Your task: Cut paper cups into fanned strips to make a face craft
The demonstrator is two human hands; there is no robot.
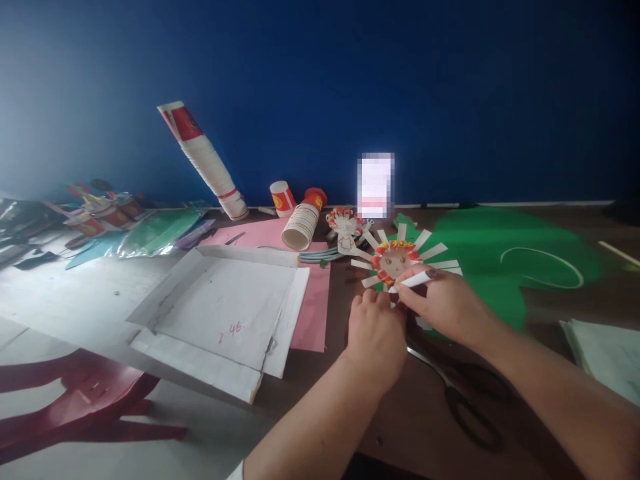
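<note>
My right hand [443, 297] is closed around a white marker pen [417, 280], its tip end at the lower edge of a paper cup cut into spread strips [397, 259]. That cup has a small drawn face in the middle and red and yellow patches round it. My left hand [376, 333] is curled at the cup's lower edge and grips it there; its fingertips are partly hidden. Under the cup lies green paper [480, 267]. Beside my hands, a pair of scissors [473, 417] with black handles rests on the brown table [320, 407], partly beneath my right arm.
A white box lid [215, 307] lies left on pink paper [313, 313]. Behind stand a tall leaning cup stack [207, 163], a single cup [283, 199], a lying stack [301, 225] and a small paper figure [346, 233]. A red chair [95, 393] is lower left.
</note>
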